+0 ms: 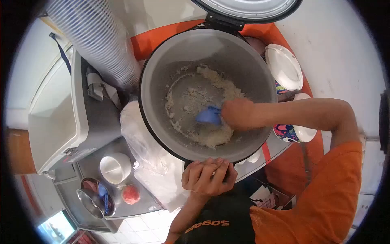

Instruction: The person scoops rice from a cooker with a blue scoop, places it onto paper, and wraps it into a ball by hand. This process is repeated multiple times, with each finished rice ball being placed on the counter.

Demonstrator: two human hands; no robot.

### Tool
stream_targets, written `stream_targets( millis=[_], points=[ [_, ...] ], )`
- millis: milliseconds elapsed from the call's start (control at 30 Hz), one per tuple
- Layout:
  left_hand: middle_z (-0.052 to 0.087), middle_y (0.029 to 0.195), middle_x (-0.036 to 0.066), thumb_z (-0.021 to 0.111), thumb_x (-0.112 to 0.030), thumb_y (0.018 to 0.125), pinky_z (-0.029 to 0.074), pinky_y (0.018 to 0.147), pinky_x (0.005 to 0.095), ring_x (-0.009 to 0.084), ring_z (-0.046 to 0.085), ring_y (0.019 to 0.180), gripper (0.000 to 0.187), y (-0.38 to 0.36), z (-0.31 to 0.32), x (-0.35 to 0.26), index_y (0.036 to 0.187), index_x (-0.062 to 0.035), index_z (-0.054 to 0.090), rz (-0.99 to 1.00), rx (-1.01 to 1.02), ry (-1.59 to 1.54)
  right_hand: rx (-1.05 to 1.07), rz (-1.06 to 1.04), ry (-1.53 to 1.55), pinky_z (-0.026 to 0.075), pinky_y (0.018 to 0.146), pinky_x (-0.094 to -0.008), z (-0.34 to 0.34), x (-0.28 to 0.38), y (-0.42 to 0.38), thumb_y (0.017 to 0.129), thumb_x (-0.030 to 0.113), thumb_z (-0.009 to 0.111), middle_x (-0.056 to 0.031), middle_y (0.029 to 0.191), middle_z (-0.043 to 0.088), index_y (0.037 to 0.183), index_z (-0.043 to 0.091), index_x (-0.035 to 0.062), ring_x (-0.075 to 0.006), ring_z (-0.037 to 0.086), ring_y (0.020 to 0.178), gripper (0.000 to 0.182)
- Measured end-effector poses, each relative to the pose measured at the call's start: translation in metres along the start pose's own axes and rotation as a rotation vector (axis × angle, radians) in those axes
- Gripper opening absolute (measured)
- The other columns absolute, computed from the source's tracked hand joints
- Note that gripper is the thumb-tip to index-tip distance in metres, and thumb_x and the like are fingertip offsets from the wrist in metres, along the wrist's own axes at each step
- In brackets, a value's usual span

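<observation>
A large grey rice cooker pot (170,53) stands before me, with patches of cooked rice (211,140) along its bottom edge and a thin scatter across the middle. Inside it, my right hand (239,114) is closed around a blue rice paddle (209,116), whose blade rests low among the rice. The paddle's handle is hidden in my fist. At the pot's near side, my left hand (209,175) has its fingers curled over the front rim or handle. The cooker's lid (252,8) is raised at the back.
Stacked clear plastic cups (95,36) and an opened cooler box (77,101) stand left, beside a plastic bag (144,138). A white container (115,168), red-pink ball (131,194) and metal bowl (91,203) sit front left. Lidded patterned tubs (284,67) stand right.
</observation>
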State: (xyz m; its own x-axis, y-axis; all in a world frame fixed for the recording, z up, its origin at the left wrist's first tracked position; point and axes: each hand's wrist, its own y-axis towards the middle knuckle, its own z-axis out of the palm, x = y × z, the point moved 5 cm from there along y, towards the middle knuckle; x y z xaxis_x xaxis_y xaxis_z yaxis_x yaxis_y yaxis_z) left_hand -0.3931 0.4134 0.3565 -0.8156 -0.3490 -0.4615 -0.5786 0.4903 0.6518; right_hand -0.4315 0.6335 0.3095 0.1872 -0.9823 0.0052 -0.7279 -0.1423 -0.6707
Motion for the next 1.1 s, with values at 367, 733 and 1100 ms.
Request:
stream_targets(
  millis=[367,733,1100],
  points=[
    [0.070,0.081,-0.007,0.077,-0.029,0.069,0.049,0.090,0.0350,0.0141,0.066,0.080,0.015,-0.004,0.001,0.001,0.082,-0.0213,0.078,0.007,-0.049,-0.003,0.027,-0.296,0.000,0.062,0.075,-0.0459,-0.009,0.062,0.018,0.084,0.018,0.071,-0.0266,0.096,0.074,0.092,0.077,-0.0040,-0.0377,0.076,0.093,0.024],
    [0.069,0.082,-0.006,0.079,-0.025,0.067,0.049,0.086,0.0380,0.0175,0.064,0.083,0.016,-0.005,0.000,-0.003,0.082,-0.0200,0.077,-0.001,0.000,0.017,-0.449,-0.100,0.218,0.062,0.067,-0.0468,-0.039,0.022,-0.001,0.087,0.012,0.066,-0.0272,0.083,0.072,0.096,0.071,-0.0087,-0.0422,0.074,0.075,0.023],
    [0.065,0.077,-0.008,0.080,-0.026,0.063,0.045,0.090,0.0390,0.0182,0.062,0.083,0.014,-0.007,0.002,0.000,0.077,-0.0244,0.076,-0.019,-0.023,0.012,-0.484,0.038,0.117,0.063,0.070,-0.0456,-0.057,0.010,0.007,0.086,0.010,0.067,-0.0255,0.094,0.072,0.095,0.073,-0.0063,-0.0397,0.076,0.082,0.019]
  ],
)
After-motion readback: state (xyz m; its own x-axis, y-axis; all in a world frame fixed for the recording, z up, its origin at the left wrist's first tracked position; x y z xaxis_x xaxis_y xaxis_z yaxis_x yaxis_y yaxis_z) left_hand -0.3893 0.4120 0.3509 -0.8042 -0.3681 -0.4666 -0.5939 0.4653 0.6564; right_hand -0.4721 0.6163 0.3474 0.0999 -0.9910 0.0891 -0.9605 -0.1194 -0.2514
